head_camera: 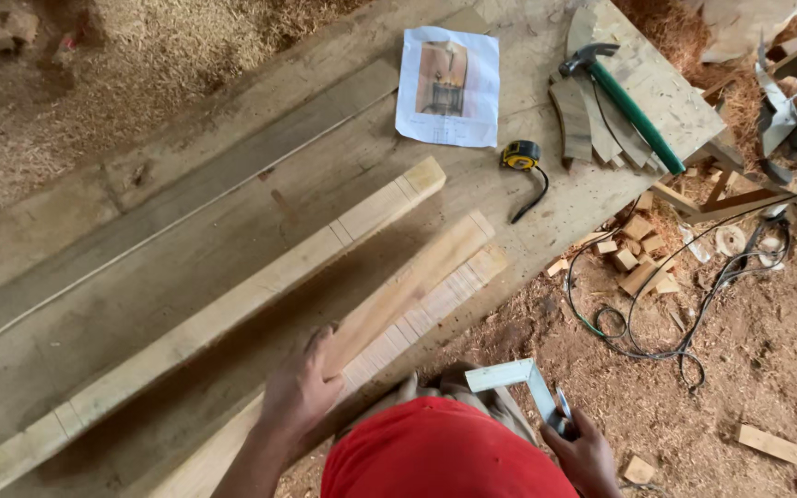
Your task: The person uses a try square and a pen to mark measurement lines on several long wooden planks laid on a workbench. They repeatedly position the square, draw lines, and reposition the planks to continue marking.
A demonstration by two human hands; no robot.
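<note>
My left hand [300,387] grips the near end of a pale wooden batten [417,281], held tilted above another marked batten [454,288] that lies at the workbench's near edge. My right hand [586,452] holds a light metal try square [520,378] by its lower end, off the bench over the sawdust floor. A third, longer batten [260,286] with pencil lines lies on the bench to the left of the held one. My red shirt [445,456] fills the bottom middle.
On the wooden workbench [232,203] lie a printed sheet with a picture [448,86], a yellow tape measure [520,155], a green-handled claw hammer [622,92] and curved wood pieces [574,120]. Offcuts [638,249], a cable [675,314] and sawdust cover the floor at right.
</note>
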